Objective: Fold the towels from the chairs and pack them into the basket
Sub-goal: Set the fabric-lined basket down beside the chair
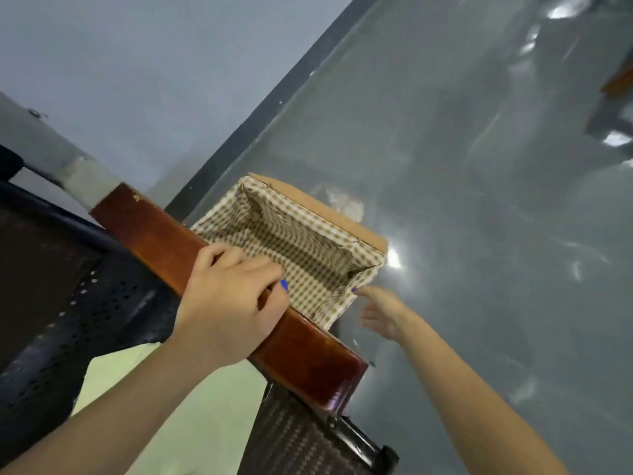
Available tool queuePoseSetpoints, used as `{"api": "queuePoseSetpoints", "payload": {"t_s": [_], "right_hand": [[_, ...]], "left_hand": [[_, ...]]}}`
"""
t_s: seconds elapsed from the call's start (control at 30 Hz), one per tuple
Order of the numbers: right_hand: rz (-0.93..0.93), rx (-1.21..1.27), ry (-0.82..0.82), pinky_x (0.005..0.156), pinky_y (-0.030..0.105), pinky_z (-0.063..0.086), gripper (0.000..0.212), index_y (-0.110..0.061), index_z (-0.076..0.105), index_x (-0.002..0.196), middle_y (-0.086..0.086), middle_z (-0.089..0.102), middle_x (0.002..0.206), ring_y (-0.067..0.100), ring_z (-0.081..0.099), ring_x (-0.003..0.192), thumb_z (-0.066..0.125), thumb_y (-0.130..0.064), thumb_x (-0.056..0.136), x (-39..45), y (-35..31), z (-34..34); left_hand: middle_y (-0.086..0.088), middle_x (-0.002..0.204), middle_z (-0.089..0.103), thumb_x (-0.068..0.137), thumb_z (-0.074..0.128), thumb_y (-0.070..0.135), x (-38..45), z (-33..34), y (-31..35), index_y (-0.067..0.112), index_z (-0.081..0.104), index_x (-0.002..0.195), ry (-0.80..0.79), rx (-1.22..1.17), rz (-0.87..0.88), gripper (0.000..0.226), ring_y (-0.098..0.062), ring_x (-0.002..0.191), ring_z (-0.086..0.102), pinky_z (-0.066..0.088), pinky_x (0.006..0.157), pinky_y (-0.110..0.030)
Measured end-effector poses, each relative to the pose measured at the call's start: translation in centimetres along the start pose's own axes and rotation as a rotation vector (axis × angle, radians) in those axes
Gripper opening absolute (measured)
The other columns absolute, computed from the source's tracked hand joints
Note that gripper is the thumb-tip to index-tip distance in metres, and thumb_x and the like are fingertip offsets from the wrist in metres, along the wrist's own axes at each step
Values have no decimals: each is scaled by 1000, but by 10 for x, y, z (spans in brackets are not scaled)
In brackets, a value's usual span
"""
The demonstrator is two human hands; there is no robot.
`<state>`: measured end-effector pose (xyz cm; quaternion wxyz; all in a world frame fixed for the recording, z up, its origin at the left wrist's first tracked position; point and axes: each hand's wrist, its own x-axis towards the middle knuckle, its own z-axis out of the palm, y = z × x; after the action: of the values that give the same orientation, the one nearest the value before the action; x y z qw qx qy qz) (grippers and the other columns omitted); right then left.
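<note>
The basket (pixel 342 221), a brown box lined with beige checked cloth, stands on the grey floor just beyond a chair's wooden armrest (pixel 308 354). Nothing lies inside it. My left hand (pixel 226 303) lies over the armrest, and its curled fingers pinch the checked lining at the basket's near rim. My right hand (pixel 380 310) reaches in from the right, one straight fingertip touching the basket's near right corner. A pale green towel (pixel 178 406) lies on the chair seat below my left forearm, partly hidden by it.
Dark perforated metal chair seats (pixel 51 303) fill the left and bottom. A second seat (pixel 301 440) shows at the bottom centre. A dark baseboard (pixel 274 108) runs diagonally between the wall and the glossy grey floor (pixel 496 234). Another piece of furniture (pixel 616 108) stands at the far right.
</note>
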<state>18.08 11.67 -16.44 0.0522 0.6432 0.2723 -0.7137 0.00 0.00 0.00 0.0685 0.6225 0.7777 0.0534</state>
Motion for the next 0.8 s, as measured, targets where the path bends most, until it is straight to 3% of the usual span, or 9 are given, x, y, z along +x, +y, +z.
{"api": "queuePoseSetpoints", "payload": {"t_s": [0.03,0.13,0.27,0.4,0.5,0.63,0.67,0.8], "right_hand": [[45,35,-39,99,44,45,42,-10,47,125,14,54,115,27,56,102,65,-22,89,8,3,11],[128,117,-111,92,37,47,27,-15,43,115,7,49,104,27,56,107,60,-17,93,24,7,28],[102,14,-1,67,35,54,22,-4,51,116,9,60,84,22,60,75,56,-10,95,55,13,33],[51,-119,62,65,43,59,13,-6,49,106,14,60,84,27,62,69,45,-1,94,64,3,34],[-1,-79,106,52,39,58,14,-5,52,97,17,65,80,32,66,68,43,2,89,58,-7,28],[-134,-55,245,70,53,58,8,-6,51,80,17,62,76,40,66,72,45,-1,85,42,-31,-1],[-161,-46,281,69,52,58,8,-4,51,81,17,61,74,40,66,70,45,-1,84,36,-37,-11],[-161,-4,387,33,26,48,9,-4,49,82,16,57,72,31,60,57,44,1,87,4,-44,-61]], "left_hand": [[9,64,50,88,35,32,-1,2,-1,22,50,66,31,-5,45,29,-16,65,44,26,82,-28],[10,63,47,89,34,33,0,-1,1,24,47,65,7,-4,19,29,-14,64,42,27,82,-29],[11,59,44,87,33,34,1,0,-1,26,43,60,-13,-16,20,30,-10,61,41,27,79,-26],[10,58,44,88,33,33,1,1,-3,24,45,60,7,-17,37,32,-10,59,42,25,79,-24],[12,59,44,89,32,33,2,0,-3,25,45,61,-14,-29,41,32,-9,60,42,27,81,-25],[12,62,51,91,31,34,1,1,-4,26,51,63,-23,-5,42,35,-11,64,48,30,84,-28],[12,64,54,92,30,34,1,1,-4,25,53,64,-15,1,54,37,-12,65,49,29,85,-29],[12,69,56,91,30,32,1,4,-6,26,54,69,-12,49,60,34,-14,68,51,28,89,-30]]}}
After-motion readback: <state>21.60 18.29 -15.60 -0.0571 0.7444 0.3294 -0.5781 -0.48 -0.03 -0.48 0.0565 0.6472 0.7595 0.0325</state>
